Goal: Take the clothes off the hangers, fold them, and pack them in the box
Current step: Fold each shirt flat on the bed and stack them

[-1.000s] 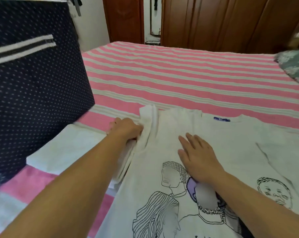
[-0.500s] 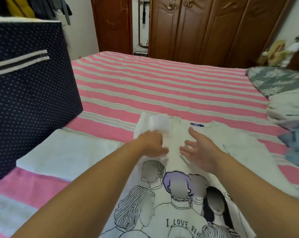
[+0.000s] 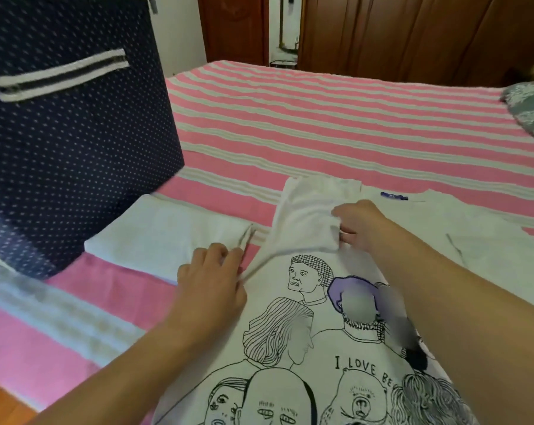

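A white T-shirt (image 3: 437,240) printed with line-drawn faces lies front up on the pink striped bed (image 3: 336,124). Its left sleeve (image 3: 308,216) is folded in over the chest. My right hand (image 3: 361,225) pinches the sleeve's lower corner. At the shirt's folded left edge, my left hand (image 3: 212,280) pinches the cloth between thumb and fingers. A folded white garment (image 3: 170,237) lies just left of the shirt. The navy dotted fabric box (image 3: 69,142) stands at the left on the bed; its inside is hidden.
Brown wardrobe doors (image 3: 397,35) line the far wall beyond the bed. A grey flowered pillow (image 3: 529,108) sits at the right edge. Wooden floor (image 3: 2,403) shows at the bottom left corner.
My left hand drew back from the sleeve to the shirt's left edge. My right hand moved onto the folded sleeve and took hold of its corner. The camera tilted down.
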